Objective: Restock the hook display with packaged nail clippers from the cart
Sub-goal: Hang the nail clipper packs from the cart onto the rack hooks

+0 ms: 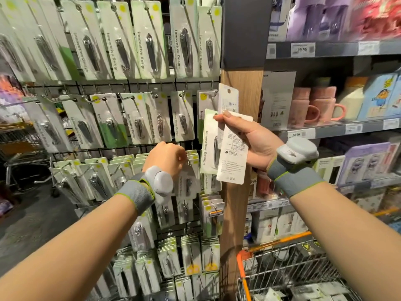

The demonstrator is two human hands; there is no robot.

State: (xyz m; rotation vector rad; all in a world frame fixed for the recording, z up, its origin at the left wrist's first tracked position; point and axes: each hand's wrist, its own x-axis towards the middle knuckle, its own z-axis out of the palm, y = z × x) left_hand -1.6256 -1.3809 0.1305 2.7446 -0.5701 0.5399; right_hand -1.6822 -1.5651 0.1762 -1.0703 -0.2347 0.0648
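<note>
My right hand (249, 137) holds a fan of about 3 packaged nail clippers (232, 146), thumb pinching them near the top, long axes near upright with hang holes uppermost. My left hand (167, 157) is curled at a pack (187, 181) on the hook display (138, 85), third row down (whether its fingers actually grip it, I cannot tell). The held packs sit just right of that hook, so the left hand is nearer. The cart (243, 270) waits below right.
</note>
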